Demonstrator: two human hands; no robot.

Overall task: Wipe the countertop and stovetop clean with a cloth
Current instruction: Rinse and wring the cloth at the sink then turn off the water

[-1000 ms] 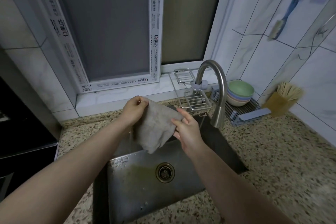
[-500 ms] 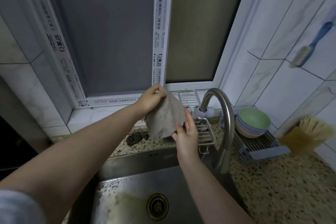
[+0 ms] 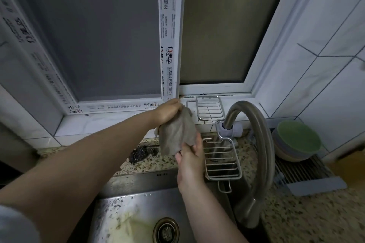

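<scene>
While the left hand (image 3: 167,111) grips its top, the limp grey cloth (image 3: 176,137), seemingly damp, is pinched by the right hand (image 3: 190,161).

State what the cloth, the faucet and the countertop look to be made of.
Cloth: soft grey fabric, limp and creased, weave unclear.
Faucet: brushed metal, probably stainless steel, with a dull sheen.
Countertop: speckled stone, perhaps granite or a composite, fairly smooth.

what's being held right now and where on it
The cloth: the left hand grips its bunched top, and the right hand pinches its lower edge.
</scene>
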